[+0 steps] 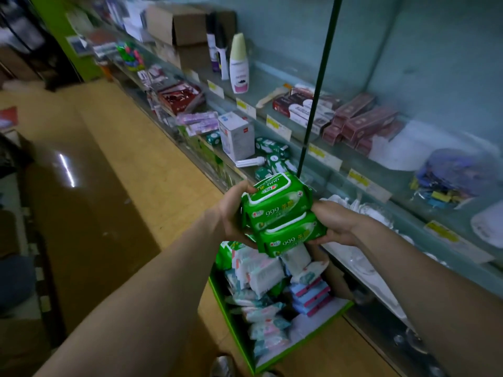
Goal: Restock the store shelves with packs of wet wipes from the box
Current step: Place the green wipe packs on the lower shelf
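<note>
I hold a stack of green wet wipe packs (pixel 277 210) between both hands, above the box. My left hand (pixel 234 210) grips the stack's left side, fingers curled round the upper pack. My right hand (pixel 330 223) cups the right side and underside of the lower pack (pixel 292 238). Below them on the floor stands the green-edged box (pixel 231 317), open and filled with several white, pink and blue wipe packs (pixel 266 295). The glass shelves (pixel 362 170) run along the right, at the level of my hands.
The shelves carry a white bottle (pixel 239 63), dark red cartons (pixel 362 118), a white box (pixel 236 136), small green boxes (pixel 272 151), bagged items (pixel 446 178) and brown cardboard boxes (pixel 177 24). A dark green upright post (pixel 318 85) stands before them. Tan floor (pixel 130 148) stretches left.
</note>
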The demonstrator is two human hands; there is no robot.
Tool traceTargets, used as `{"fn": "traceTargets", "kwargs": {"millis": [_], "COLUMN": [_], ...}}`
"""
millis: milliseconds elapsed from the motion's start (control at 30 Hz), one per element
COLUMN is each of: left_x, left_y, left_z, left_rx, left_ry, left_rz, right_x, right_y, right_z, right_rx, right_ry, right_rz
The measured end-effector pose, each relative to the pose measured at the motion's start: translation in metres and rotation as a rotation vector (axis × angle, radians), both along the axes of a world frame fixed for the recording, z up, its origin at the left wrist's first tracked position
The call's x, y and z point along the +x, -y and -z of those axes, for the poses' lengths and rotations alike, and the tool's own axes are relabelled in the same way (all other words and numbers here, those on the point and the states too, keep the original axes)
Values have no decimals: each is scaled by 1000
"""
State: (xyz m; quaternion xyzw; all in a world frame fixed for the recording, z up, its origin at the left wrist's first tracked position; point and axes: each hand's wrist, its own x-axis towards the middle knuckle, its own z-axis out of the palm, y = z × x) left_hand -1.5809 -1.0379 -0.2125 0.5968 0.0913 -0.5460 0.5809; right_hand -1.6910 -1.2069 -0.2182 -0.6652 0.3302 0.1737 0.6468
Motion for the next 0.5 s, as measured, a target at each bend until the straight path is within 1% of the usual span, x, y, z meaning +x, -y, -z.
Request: {"fn": "traceTargets", "kwargs": {"millis": [67,133,200,267,367,500], "left_x": [4,9,15,19,23,25], "left_y": [0,-3,-7,-11,-17,-26], "left_z": [-10,-19,-26,-33,-47,-72], "left_rx": [-33,-41,-36,-37,-40,-35], "left_ry": [32,69,104,128,158,198], "left_rz": [-4,-18,-29,-34,-41,-67], "right_x": [6,13,22,28,36,51], "right_y": [0,1,4,4,-4,-19], "right_z": [-9,-20,-32,-47,-68,-88], "right_rx": [-2,51,141,181,171,100], "right_ry": [20,27,14,-1,28,57], "right_rz": [17,29,-21,-98,-146,-207]}}
